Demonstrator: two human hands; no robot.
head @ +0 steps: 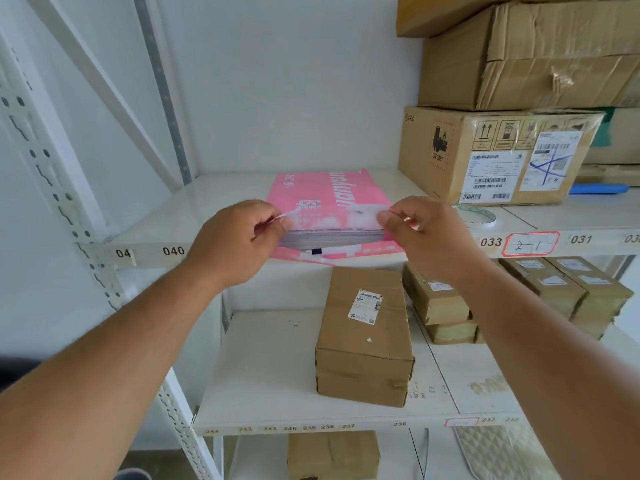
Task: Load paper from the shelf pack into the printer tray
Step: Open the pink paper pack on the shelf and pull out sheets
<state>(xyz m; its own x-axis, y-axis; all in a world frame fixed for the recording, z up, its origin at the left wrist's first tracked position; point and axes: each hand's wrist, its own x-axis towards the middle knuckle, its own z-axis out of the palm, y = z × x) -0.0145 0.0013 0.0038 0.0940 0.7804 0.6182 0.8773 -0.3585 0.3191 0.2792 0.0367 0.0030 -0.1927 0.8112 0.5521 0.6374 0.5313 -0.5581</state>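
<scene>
A pink paper pack lies flat on the upper white shelf, its near end torn open. The white sheet stack shows at that open end. My left hand pinches the left corner of the pack's lifted upper flap. My right hand pinches the flap's right corner. The flap is held up above the sheets, while a lower flap hangs over the shelf's front edge. No printer is in view.
Stacked cardboard boxes stand right of the pack, with a tape roll beside my right hand. A brown box and smaller boxes sit on the lower shelf. The perforated rack upright runs along the left.
</scene>
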